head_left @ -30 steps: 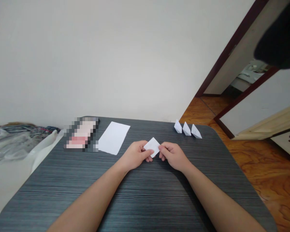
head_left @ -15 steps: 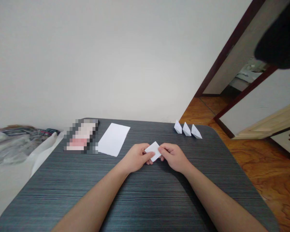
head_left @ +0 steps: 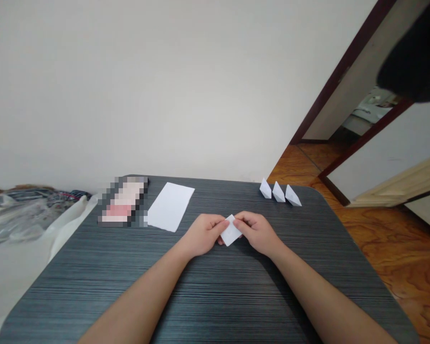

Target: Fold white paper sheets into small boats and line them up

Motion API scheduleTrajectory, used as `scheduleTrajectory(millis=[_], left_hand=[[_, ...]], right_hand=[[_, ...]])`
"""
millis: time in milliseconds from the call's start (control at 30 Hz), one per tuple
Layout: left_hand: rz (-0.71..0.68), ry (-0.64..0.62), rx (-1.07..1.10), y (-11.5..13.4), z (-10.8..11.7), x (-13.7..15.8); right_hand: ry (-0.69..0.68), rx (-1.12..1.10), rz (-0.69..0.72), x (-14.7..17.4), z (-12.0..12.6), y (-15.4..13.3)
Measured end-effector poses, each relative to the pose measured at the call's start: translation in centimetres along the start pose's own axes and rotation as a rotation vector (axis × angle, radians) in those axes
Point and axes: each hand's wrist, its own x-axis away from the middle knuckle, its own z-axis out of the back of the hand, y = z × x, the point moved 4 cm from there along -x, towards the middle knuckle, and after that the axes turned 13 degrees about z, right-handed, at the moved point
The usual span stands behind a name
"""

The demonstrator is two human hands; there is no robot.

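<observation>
Between my two hands is a small square of folded white paper (head_left: 231,232), turned so that one corner points up. My left hand (head_left: 205,234) pinches its left side, thumb on top and fingers behind. On the opposite side, my right hand (head_left: 258,233) grips the paper near its upper right edge with thumb and fingers. Both thumbs lie close together at the upper part of the square. The fingers beneath are mostly hidden.
White sheets of paper (head_left: 171,206) lie on the dark table (head_left: 200,306), left of my hands. Beside them is a blurred-out flat object (head_left: 123,200). Three folded paper boats (head_left: 278,192) stand in a row at the back right. A wall (head_left: 186,95) rises behind the table.
The folded paper has shifted slightly down and its position in my fingers has changed; my left thumb has moved up to its upper edge. Both hands still hold it.
</observation>
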Motion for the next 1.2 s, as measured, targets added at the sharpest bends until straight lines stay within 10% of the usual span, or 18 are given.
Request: scheduleTrajectory(millis=[1200], left_hand=[[0.002,0.098,0.192,-0.6,0.9,0.1]], right_hand=[[0.014,-0.285,-0.185,-0.3,-1.1,0.9]])
